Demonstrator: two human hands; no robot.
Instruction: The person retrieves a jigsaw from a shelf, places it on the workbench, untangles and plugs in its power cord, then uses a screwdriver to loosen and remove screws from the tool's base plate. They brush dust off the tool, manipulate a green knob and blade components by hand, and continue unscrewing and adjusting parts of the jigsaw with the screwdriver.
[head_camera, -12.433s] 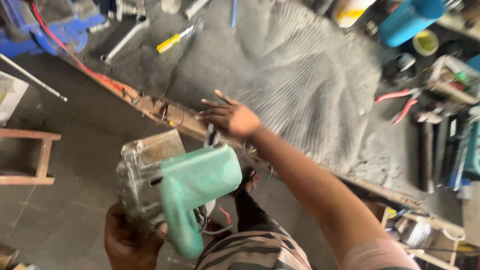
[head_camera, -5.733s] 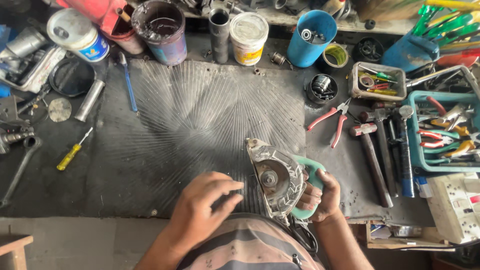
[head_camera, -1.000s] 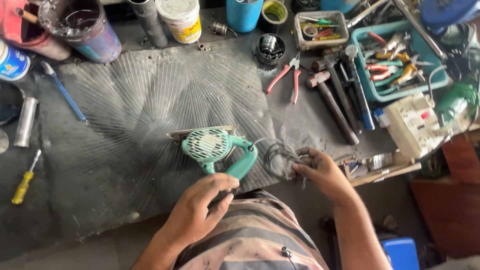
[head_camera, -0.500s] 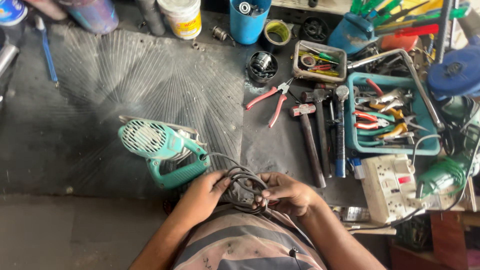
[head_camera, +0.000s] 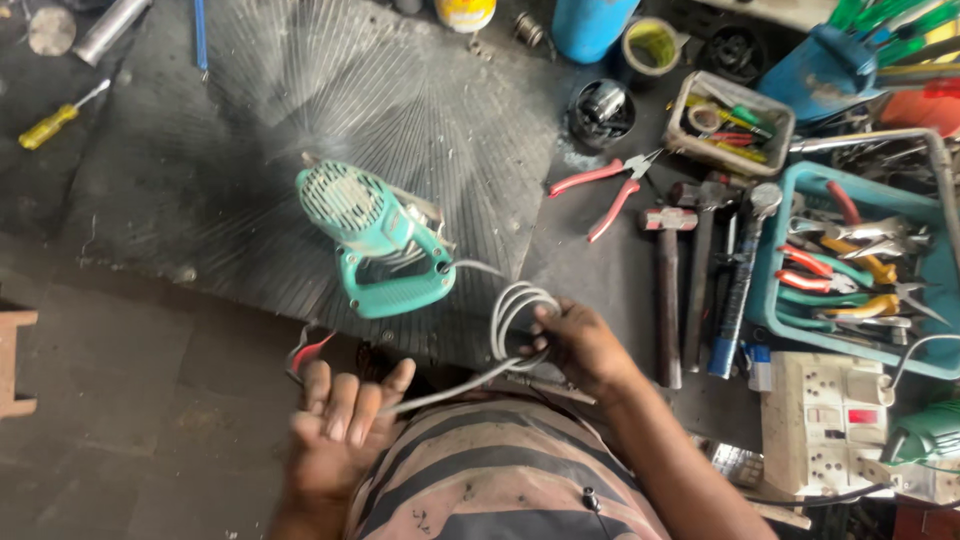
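Grey cord between two hands, with a teal power tool lying on the ribbed mat beyond.

Nearest the camera, the left hand (head_camera: 340, 425) is open, palm up, fingers spread and loosely curled; the grey cord (head_camera: 455, 385) runs across its palm and it grips nothing tightly. Just right of it, the right hand (head_camera: 580, 345) has its fingers closed around a few loops of the same cord (head_camera: 515, 315), which stand up from its fingertips toward the tool. The cord leads on to the teal power tool (head_camera: 375, 245), which lies on its side on the ribbed mat (head_camera: 300, 100), just beyond both hands and touching neither. Right of the tool lie a hammer (head_camera: 667, 290) and red-handled pliers (head_camera: 605, 185); farther right is a blue tray (head_camera: 770, 300) of hand tools. Far left of the tool lies a yellow screwdriver (head_camera: 55, 118).
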